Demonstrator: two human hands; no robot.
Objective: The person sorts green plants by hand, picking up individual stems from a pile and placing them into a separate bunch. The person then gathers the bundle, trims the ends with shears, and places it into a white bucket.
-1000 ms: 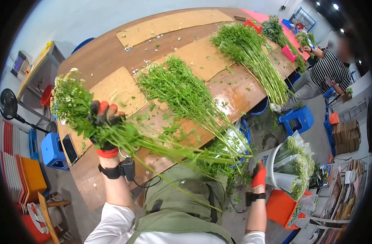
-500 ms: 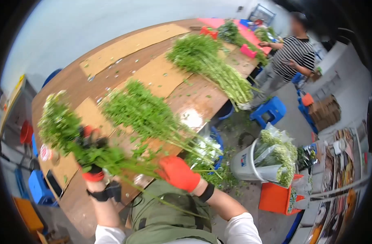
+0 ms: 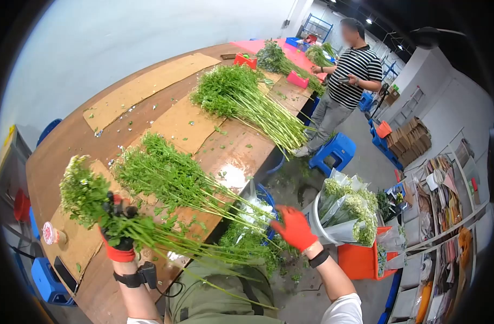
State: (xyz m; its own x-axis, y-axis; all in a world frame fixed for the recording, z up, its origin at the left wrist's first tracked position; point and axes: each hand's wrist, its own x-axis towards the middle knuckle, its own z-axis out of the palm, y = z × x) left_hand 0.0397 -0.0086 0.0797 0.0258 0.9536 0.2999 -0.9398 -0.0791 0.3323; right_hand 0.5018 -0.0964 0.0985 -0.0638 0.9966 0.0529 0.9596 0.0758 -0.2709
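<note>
My left hand [image 3: 116, 227], in a red and black glove, is closed around a bunch of leafy flower stems [image 3: 85, 186] with small white blooms at the upper left. The long stems [image 3: 203, 248] run right across my lap, with one drooping lower. My right hand [image 3: 294, 229], in a red glove, is off the table edge near the stem ends, its fingers apart and nothing seen in them. Beyond the held bunch lies a pile of green stems [image 3: 160, 173] on the table. A larger pile of stems [image 3: 230, 97] is farther back.
Cardboard sheets [image 3: 150, 83] and leaf scraps cover the wooden table [image 3: 58, 146]. A phone [image 3: 66, 274] and a round tub [image 3: 52, 233] sit at left. Right of me stand a bucket [image 3: 313, 221] of wrapped flowers, an orange crate [image 3: 357, 262] and a blue stool [image 3: 334, 153]. A person in stripes [image 3: 355, 70] stands behind.
My right hand has moved right, away from the stems of the held bunch, and its fingers have spread. My left hand keeps hold of the bunch. The view has shifted.
</note>
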